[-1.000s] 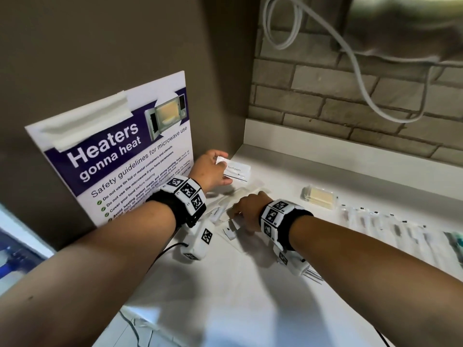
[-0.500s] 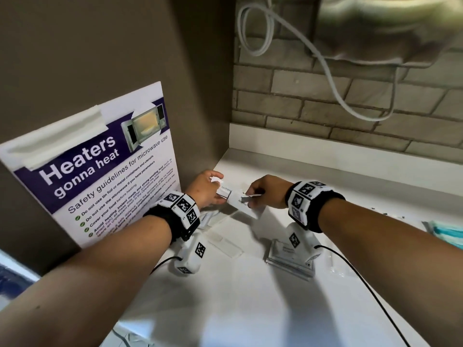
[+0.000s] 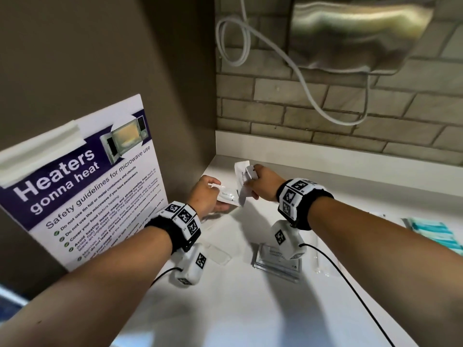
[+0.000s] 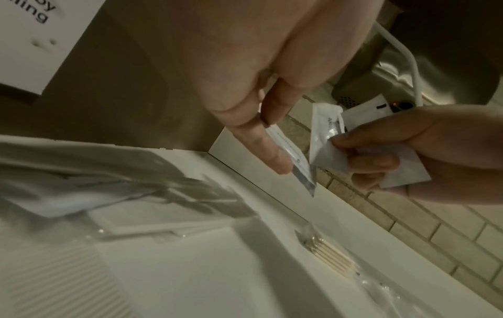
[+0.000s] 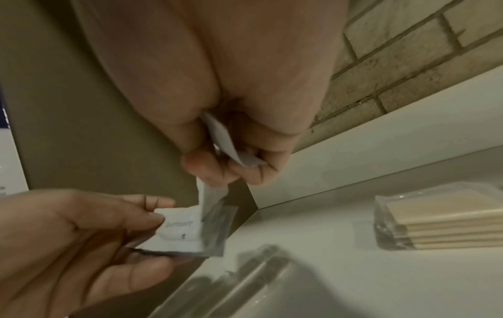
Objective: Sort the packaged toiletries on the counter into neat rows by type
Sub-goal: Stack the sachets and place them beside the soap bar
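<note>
- While both hands work at the back left corner of the white counter [image 3: 250,309], the left hand [image 3: 204,196] pinches a flat white sachet [image 3: 228,196] between thumb and fingers; printed text on it, too blurry to read.
- Right hand [image 3: 263,184] has fingers curled round a small bunch of white sachets [image 3: 242,176], held upright and above the counter, lower edge just touching or overlapping the left hand's sachet.
- Left wrist view: at least two packets in the right hand's grip, exact count unclear.
- Clear pack of pale wooden sticks [image 5: 441,217] lies flat on the counter near the back wall, right of the hands.
- Stack of clear-wrapped flat packs with a printed card [image 3: 276,262] sits under the right wrist camera, apart from the hands.
- Thin clear-wrapped item [image 3: 218,254] lies near the left wrist.
- Teal striped packets [image 3: 436,234] at the far right edge.
- Microwave safety poster [image 3: 82,184] leans on the left wall; brick wall [image 3: 325,108] behind, white cable [image 3: 300,71] hanging from a metal unit [image 3: 363,33].
</note>
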The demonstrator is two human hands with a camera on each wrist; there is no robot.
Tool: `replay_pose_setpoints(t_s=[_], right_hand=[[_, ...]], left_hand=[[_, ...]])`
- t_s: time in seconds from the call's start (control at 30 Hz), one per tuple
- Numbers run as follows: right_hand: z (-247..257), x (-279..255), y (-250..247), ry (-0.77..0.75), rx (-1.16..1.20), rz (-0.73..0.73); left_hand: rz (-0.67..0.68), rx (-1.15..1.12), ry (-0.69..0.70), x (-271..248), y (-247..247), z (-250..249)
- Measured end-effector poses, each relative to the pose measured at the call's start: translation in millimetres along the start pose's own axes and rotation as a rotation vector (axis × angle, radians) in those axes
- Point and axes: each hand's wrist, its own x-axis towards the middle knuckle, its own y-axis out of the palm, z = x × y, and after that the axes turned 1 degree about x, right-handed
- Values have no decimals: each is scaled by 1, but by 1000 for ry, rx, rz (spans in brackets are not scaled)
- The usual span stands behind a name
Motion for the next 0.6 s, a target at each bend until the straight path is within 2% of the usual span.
replay_pose_setpoints(t_s=[0.17, 0.3, 0.4, 0.5, 0.6], right_hand=[[13, 8, 7, 37, 228, -106], [16, 9, 13, 62, 302, -87], [13, 7, 14, 50, 263, -107], [12, 3, 16, 29, 294, -63], [11, 4, 19, 41, 317, 8]], left_hand=[[30, -64, 82, -2, 0, -8], [62, -135, 38, -6, 1, -11], [82, -140, 39, -5, -2, -7], [113, -66, 88, -7, -6, -2], [32, -33, 122, -5, -12, -1]])
